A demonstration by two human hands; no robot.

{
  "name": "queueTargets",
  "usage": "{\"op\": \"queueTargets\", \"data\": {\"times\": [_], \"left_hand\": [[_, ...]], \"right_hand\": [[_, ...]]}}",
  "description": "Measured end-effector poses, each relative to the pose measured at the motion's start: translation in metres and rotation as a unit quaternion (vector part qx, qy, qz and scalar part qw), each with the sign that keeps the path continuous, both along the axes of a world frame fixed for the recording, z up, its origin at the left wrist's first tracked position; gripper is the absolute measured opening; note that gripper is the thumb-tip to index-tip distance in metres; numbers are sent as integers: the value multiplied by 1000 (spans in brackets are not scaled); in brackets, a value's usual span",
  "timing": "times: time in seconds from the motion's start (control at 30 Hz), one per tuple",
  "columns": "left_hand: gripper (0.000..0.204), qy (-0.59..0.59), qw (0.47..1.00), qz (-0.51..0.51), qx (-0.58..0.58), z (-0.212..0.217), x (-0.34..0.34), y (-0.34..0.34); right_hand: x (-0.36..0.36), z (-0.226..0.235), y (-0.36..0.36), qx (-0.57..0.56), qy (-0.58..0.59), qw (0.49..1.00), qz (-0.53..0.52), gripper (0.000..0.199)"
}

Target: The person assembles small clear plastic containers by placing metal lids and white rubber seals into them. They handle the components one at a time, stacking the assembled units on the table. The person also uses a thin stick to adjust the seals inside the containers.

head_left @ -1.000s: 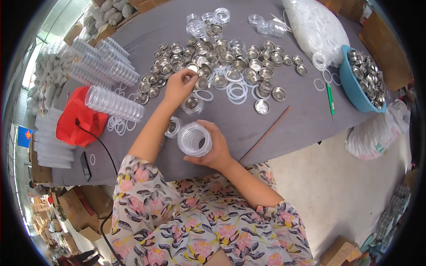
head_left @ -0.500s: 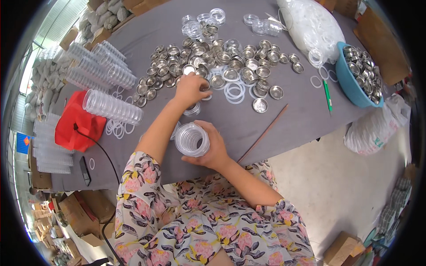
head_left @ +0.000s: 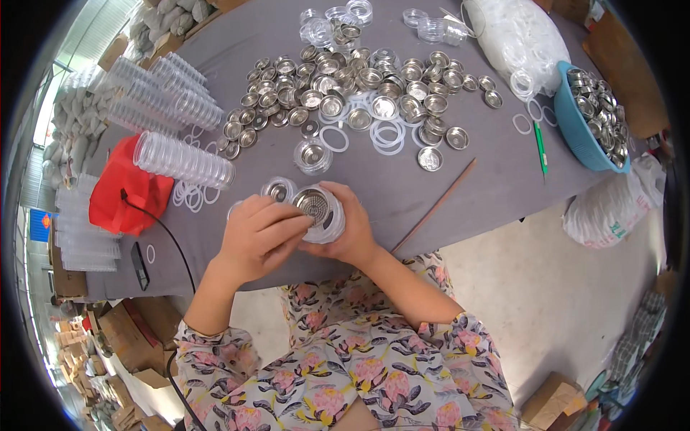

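Observation:
My right hand [head_left: 351, 224] is wrapped round a stack of clear plastic rings or cups [head_left: 331, 230], its round mouth facing up. At that mouth sits a small round metal cup with a perforated bottom [head_left: 311, 204], pinched at its rim by my left hand [head_left: 253, 235]. Whether the cup is fully seated in the mouth I cannot tell. Just beyond my left hand, a clear plastic piece with a metal cup in it [head_left: 279, 189] stands partly hidden. Farther off is another clear cup holding a metal insert [head_left: 313, 155].
Many loose metal cups [head_left: 359, 118] and white rings [head_left: 387, 136] spread across the grey table. Stacked clear cups [head_left: 185, 159] lie left by a red bag [head_left: 122, 190]. A thin brown stick [head_left: 435, 207], a green knife [head_left: 540, 149] and a blue basin [head_left: 568, 118] are right.
My left hand has come back from the pile with a metal cup to the stack's mouth. The stack in my right hand has moved slightly right.

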State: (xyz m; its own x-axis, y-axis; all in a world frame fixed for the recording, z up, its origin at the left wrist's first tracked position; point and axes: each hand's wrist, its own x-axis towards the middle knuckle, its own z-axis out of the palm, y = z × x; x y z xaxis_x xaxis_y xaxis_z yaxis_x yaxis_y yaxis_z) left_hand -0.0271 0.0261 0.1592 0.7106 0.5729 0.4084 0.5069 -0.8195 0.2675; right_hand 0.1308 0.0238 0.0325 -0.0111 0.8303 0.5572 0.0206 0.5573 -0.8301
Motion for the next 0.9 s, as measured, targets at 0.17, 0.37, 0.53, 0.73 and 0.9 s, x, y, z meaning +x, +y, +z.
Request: {"op": "queueTargets", "data": {"times": [0.17,0.37,0.53,0.73,0.9], "left_hand": [[37,34,999,-3,-26,4,1,-7],[42,105,992,52,-41,13,12,-14],[39,91,985,65,-134,13,13,-15],[31,58,990,56,-118,2,14,-15],[17,-199,955,107,-193,-24,6,-21]], "right_hand": [[2,2,0,-3,-7,1000,5,88],[3,4,0,11,-8,1000,-6,89],[1,-1,0,15,-6,1000,-7,89],[2,1,-1,-3,14,1000,-5,90],[6,-5,-1,-43,-6,999,32,91]]}}
